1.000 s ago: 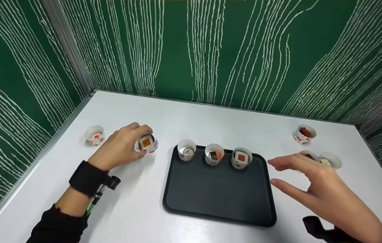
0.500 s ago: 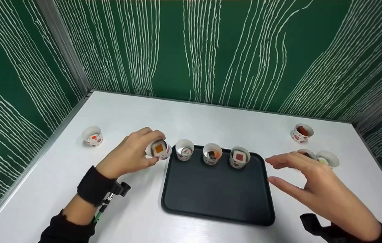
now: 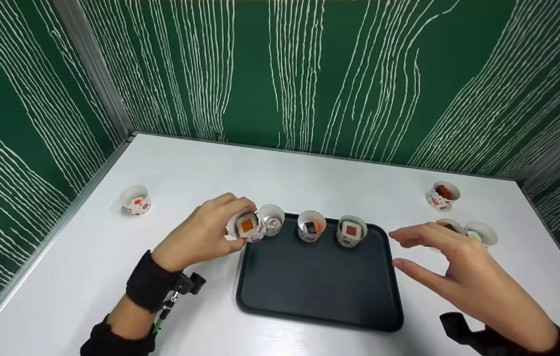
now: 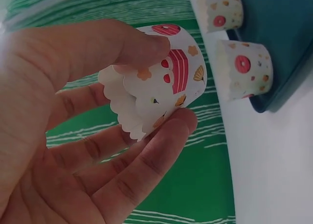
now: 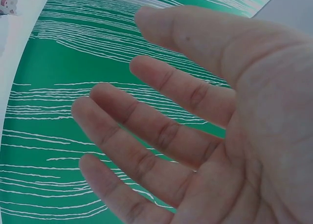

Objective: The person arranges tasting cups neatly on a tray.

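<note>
Between thumb and fingers my left hand (image 3: 206, 230) grips a paper baking cup (image 4: 171, 72) with a scalloped rim and printed cake pictures. Inside it sits a sushi piece (image 3: 247, 226), pale with an orange square on top. The held cup overlaps the upper left corner of the black tray (image 3: 319, 282) in the head view. Along the tray's far edge stand three similar cups: the left cup (image 3: 271, 227), the middle cup (image 3: 311, 235) and the right cup (image 3: 350, 237), each with something in it. My right hand (image 3: 463, 267), fingers apart and holding nothing, hovers beside the tray's right edge.
At the far left of the white table stands another cup (image 3: 136, 201). A cup with a reddish piece (image 3: 442, 196) is at the back right, and two more, one a pale cup (image 3: 483, 232), are partly behind my right hand. A green panel (image 3: 255, 74) rises behind.
My left hand has carried the cup rightward from the bare table to the tray's upper left corner. The right hand has stayed nearly still.
</note>
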A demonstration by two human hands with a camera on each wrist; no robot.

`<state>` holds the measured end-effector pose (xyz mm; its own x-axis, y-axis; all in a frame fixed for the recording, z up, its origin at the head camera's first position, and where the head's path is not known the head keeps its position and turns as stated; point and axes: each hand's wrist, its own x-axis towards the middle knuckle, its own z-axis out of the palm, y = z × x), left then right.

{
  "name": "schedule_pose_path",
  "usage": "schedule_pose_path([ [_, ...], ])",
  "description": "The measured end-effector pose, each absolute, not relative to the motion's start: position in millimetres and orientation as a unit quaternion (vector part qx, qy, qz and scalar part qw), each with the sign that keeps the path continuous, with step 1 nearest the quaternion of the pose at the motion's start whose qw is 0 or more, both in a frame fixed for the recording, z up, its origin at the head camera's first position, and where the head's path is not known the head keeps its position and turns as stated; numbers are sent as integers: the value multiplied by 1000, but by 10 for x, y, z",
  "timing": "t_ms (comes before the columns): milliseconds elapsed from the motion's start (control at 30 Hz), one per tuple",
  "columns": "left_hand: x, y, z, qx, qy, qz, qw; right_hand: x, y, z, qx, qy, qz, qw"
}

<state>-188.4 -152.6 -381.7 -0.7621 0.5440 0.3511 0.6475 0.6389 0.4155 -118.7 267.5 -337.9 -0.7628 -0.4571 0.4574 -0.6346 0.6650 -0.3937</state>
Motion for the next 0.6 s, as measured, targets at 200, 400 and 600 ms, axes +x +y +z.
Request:
schedule_pose_path([
  [200,-1835,-1454,-3794,-332,-897,-277,93,-1210,2656,-3386,300,-904,257,164],
  [400,-1810,-1408,-3766,-339,-891,-290,87,-1218,2646,-3398,300,-904,255,164],
  [600,-1778,-1345,-3713,-344,-888,-295,79,-1230,2636,-3421,289,-911,252,154],
])
